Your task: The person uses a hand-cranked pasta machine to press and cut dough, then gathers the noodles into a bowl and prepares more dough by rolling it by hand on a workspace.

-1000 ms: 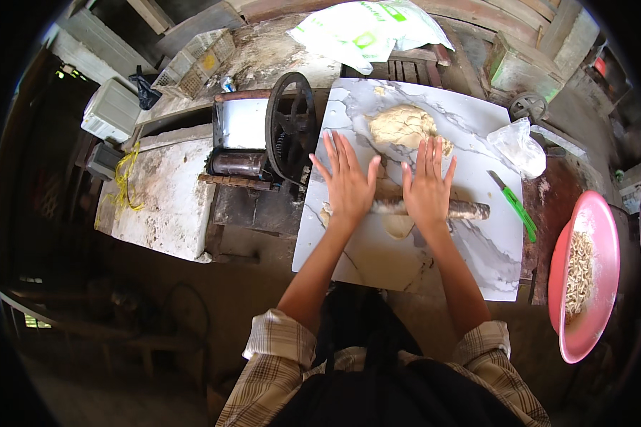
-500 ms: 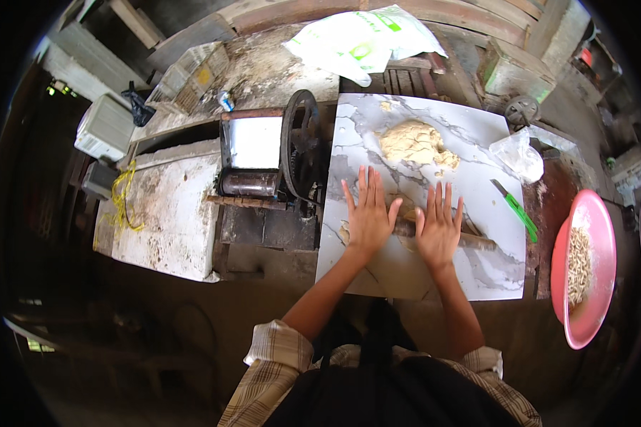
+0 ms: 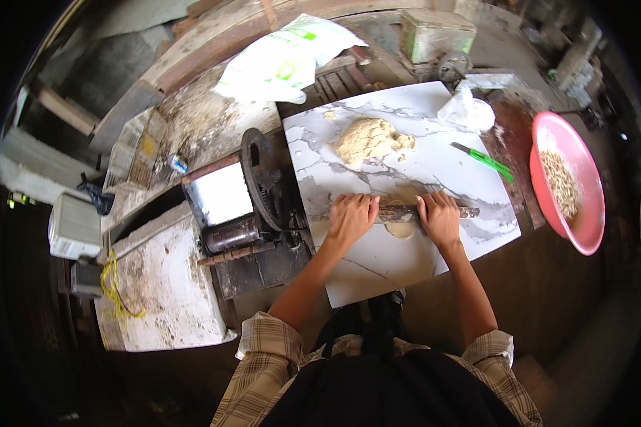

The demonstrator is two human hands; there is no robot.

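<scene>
A dark rolling pin lies crosswise on the marble-patterned board, over a thin flattened piece of dough. My left hand is curled over the pin's left part, and my right hand closes over its right part, with the pin's end sticking out beyond. Beyond my hands sits a big lump of pale dough, with crumbs around it. A knife with a green handle rests near the board's right edge.
Left of the board stands a roller machine with a large wheel. A pink basin of small pale pieces is at the right. A white-and-green sack lies at the back, and a clear plastic bag at the board's far right corner.
My hands have gone from flat with fingers stretched out to curled over the rolling pin. The pin lies straighter across, and the whole view has turned and shifted.
</scene>
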